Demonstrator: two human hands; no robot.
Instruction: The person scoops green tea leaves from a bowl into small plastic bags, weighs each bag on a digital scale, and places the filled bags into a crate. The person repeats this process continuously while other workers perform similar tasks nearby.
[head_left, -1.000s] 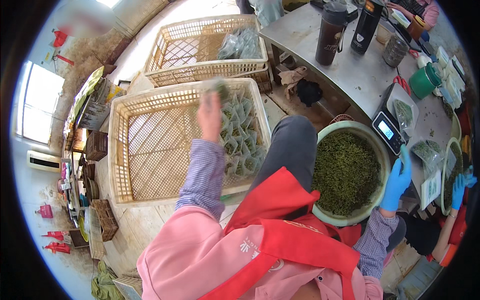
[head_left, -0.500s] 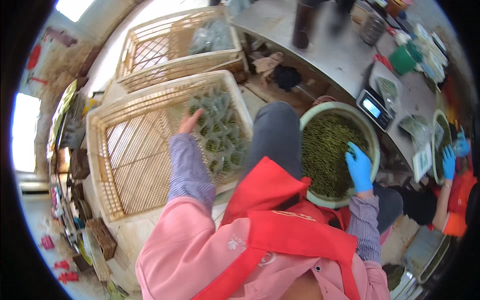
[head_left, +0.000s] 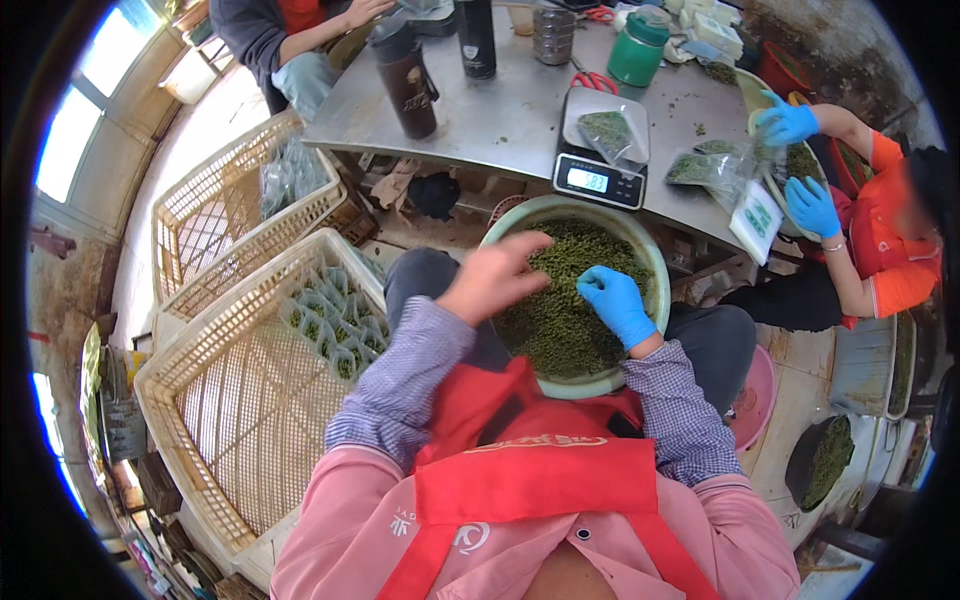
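Note:
A pale green basin between my knees is filled with small green peppercorn-like berries. My bare left hand is over the basin's left part, slightly blurred, its fingers apart and nothing seen in them. In a blue glove, my right hand is just above the berries at the right, its fingertips pinched together. What lies in that pinch, if anything, is hidden. To the left, a cream plastic crate holds several clear bags of green berries grouped at its far right side.
Beyond the basin, a metal table bears a digital scale with a filled bag, dark bottles, red scissors and a green jar. A second crate stands farther back. A gloved co-worker sits right; another person sits behind.
My left hand has left the bags in the crate and come right, over the basin. My right hand's fingers have drawn together. The whole view has swung to the right.

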